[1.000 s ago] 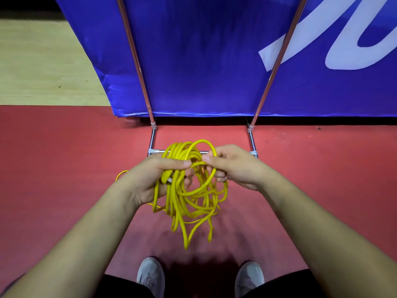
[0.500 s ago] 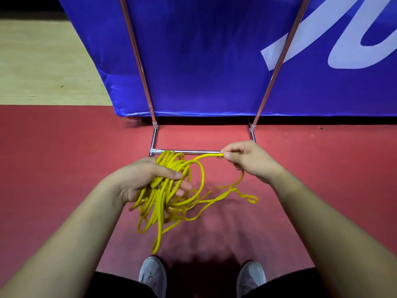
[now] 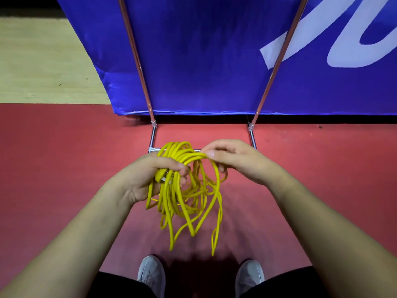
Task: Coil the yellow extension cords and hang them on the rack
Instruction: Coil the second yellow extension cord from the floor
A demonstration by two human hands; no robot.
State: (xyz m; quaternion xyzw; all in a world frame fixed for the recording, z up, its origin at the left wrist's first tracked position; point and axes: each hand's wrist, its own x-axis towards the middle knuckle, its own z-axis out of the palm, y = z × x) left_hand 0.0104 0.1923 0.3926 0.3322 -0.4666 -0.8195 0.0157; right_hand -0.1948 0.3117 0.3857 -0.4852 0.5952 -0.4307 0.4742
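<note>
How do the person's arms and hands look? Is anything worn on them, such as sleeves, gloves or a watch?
Nothing is worn. The left hand and right hand have no gloves and no visible rings. The left forearm and right forearm show no sleeve, watch or band up to the frame edge.

The cord (image 3: 169,196) hangs between shoes (image 3: 151,274) and rack (image 3: 153,137).

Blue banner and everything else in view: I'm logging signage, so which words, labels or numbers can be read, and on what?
The blue banner carries white lettering, cropped by the frame; no whole letter readable.
No text visible on the yellow extension cord or the shoes.
</note>
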